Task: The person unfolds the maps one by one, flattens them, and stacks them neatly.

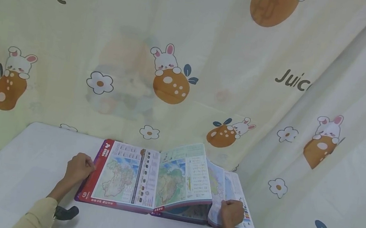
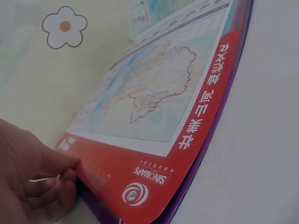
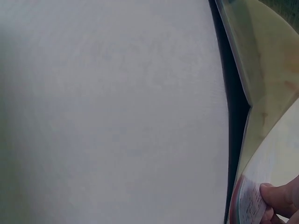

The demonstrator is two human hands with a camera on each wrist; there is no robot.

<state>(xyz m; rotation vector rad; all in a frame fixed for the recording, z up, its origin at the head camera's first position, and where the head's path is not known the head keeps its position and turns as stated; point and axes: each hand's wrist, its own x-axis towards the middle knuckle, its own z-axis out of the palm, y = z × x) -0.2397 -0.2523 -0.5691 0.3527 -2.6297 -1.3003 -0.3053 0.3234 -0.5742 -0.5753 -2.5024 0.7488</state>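
Note:
A red-bordered map booklet (image 1: 118, 174) lies spread on the table, with one map panel (image 1: 183, 181) lifted and curving up in the middle. At its left edge, my left hand (image 1: 79, 168) pinches the red border; in the left wrist view the thumb of the left hand (image 2: 35, 175) lies on the red map sheet (image 2: 145, 172), fingers curled below. To the right, my right hand (image 1: 232, 212) is at a bluish map sheet (image 1: 230, 183). In the right wrist view, the right hand (image 3: 282, 198) pinches a curved printed sheet (image 3: 252, 200); most of that hand is out of frame.
A white table (image 1: 9, 177) carries the maps. Behind and to the right hangs a pale curtain (image 1: 212, 38) printed with rabbits, oranges and flowers, close to the table's edges. A dark wrist strap piece (image 1: 66, 213) sticks out beside the left sleeve (image 1: 37, 214).

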